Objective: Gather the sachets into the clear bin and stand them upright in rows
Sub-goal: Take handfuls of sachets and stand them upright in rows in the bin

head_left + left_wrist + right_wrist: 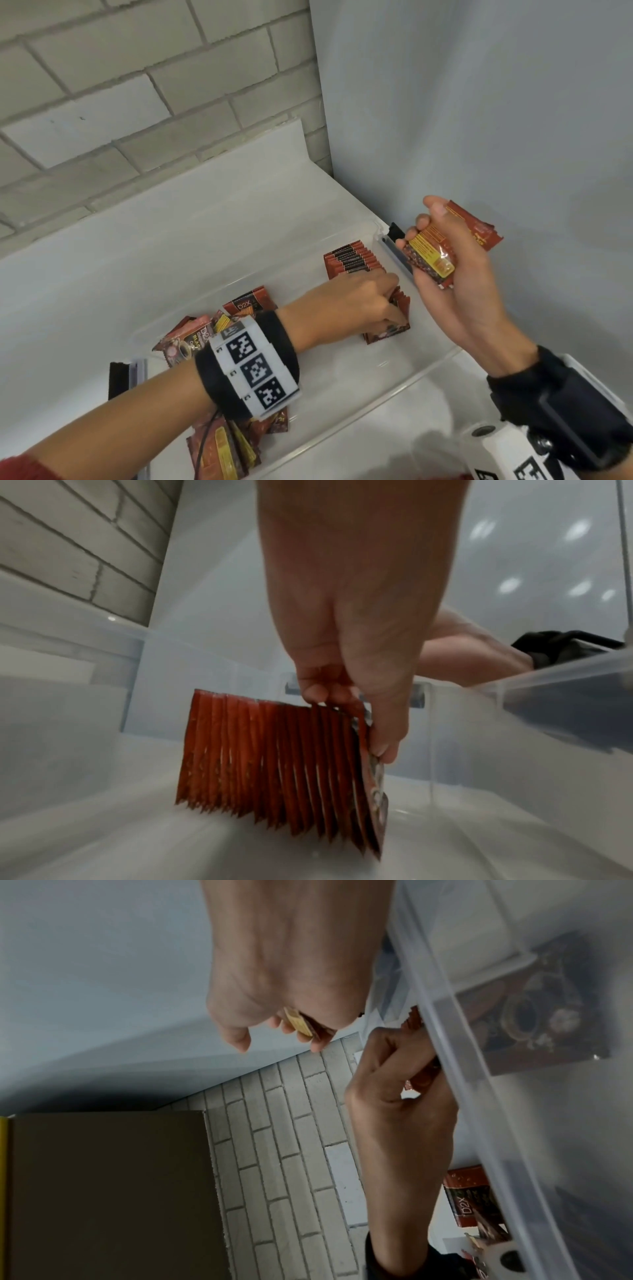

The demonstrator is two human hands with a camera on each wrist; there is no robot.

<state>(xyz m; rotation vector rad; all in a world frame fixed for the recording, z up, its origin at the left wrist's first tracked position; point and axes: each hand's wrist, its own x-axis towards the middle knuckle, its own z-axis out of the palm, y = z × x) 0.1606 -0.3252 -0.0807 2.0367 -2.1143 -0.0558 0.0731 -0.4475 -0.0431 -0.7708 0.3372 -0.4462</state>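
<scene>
A clear bin [376, 397] stands on the white counter. A row of red sachets [352, 260] stands upright at its far right end. My left hand [376, 301] reaches into the bin and pinches the nearest sachets of that row [274, 764], fingers curled over their tops and thumb [387, 750] down the front one. My right hand [435, 246] hovers above the bin's right end, gripping a small bundle of sachets [431, 253]; they also peek from its fingers as the sachet bundle [301, 1023]. Loose sachets [191, 339] lie flat at the bin's left, more [226, 445] under my left forearm.
A brick wall stands behind the counter and a plain grey wall [479, 120] close on the right. Black latches [397, 233] sit on the bin's ends. The bin's rim [479, 1096] crosses the right wrist view, and a brown cardboard box [109, 1191] shows there.
</scene>
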